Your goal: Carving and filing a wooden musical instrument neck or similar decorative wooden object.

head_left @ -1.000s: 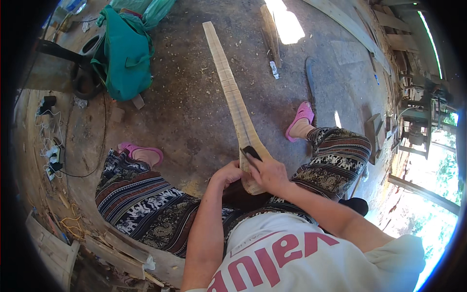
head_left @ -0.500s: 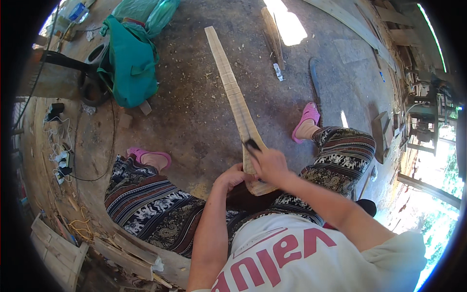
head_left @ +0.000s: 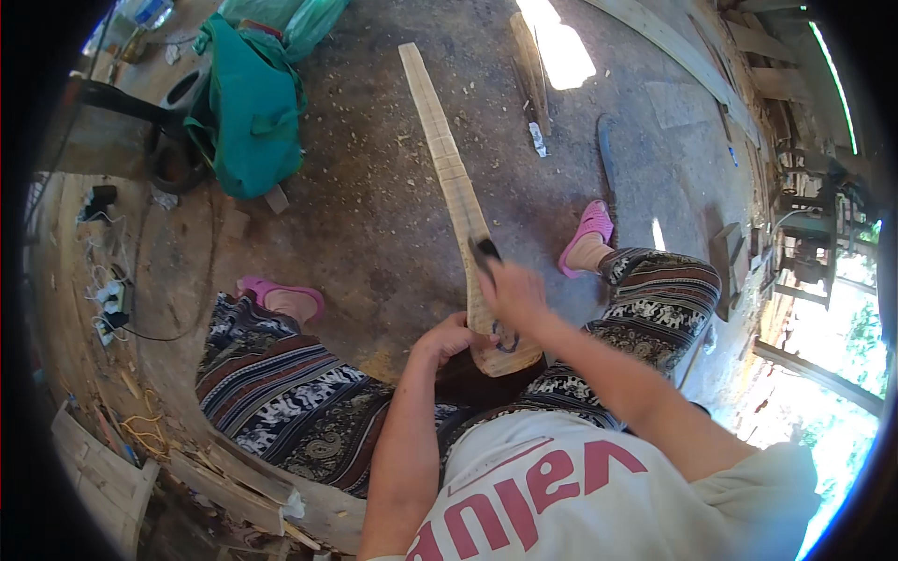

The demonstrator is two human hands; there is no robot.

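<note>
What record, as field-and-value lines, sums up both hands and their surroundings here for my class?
Left hand: grips a long, pale, tapering wooden piece near its wide end
Right hand: holds a small black object, kind unclear, over the wooden piece
Wooden piece: narrow end farthest from the hands
Upper left: teal fabric bag
Footwear: pink perforated shoes

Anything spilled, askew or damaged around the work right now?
Pale flecks litter the floor around the long wooden piece; a dark curved strip lies loose beside the right pink shoe, oddly close underfoot. I see no clear damage.
</note>
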